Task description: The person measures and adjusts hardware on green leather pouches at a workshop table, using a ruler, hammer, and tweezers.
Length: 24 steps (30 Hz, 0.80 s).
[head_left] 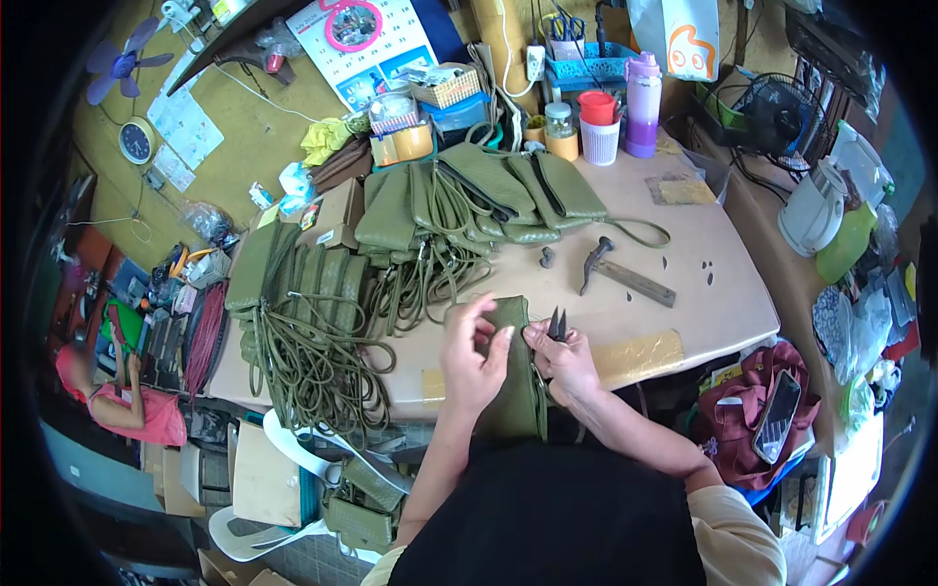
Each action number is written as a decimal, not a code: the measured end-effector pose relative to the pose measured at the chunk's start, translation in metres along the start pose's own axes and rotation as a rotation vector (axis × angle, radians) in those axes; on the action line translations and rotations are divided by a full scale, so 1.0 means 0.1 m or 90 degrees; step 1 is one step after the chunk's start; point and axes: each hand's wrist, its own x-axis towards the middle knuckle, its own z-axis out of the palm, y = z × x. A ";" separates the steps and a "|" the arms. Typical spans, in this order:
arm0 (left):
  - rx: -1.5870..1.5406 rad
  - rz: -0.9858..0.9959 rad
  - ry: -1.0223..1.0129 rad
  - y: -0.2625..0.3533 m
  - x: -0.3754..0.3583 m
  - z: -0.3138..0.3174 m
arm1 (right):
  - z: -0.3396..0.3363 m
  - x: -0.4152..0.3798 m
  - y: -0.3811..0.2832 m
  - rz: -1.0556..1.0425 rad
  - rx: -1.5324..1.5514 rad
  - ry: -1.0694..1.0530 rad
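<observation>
The fingers (486, 314) of the left hand (471, 361) curl over the top edge of an olive-green pouch (515, 391), pinching the fabric so it stays taut and flat. Just right of them, the right hand (565, 363) pinches a small pair of thread snips (557, 324), blades pointing up and away from the seam, thumb and fingers pressed round the handles. Both hands sit close together at the pouch's upper edge, the one steadying and the other bringing the blades in. The pouch hangs half on the near edge of the desk (703, 293), half down over the person's lap, which keeps the working edge right under their eyes.

Further out, a hammer (623, 273) lies on the bare desk to the right, well apart from the hands. To the far side and left, stacks of matching green bags (469, 200) lie fanned out, their cords (313, 356) spilling in loops over the left edge. At the far end stand a purple bottle (642, 104) and a red-lidded cup (598, 125). On the near right, a phone (777, 415) rests on a maroon bag (757, 405).
</observation>
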 end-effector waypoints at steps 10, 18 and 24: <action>0.237 -0.081 -0.216 -0.64 -0.25 0.30 | -0.78 0.09 -0.44 -0.349 -0.838 0.178; 0.077 -0.128 -0.184 -0.70 -0.29 0.36 | -0.49 0.29 -0.09 -0.355 -0.837 0.008; -0.007 -0.106 -0.163 -0.83 -0.34 0.36 | -0.52 0.50 0.20 -0.294 -1.017 0.034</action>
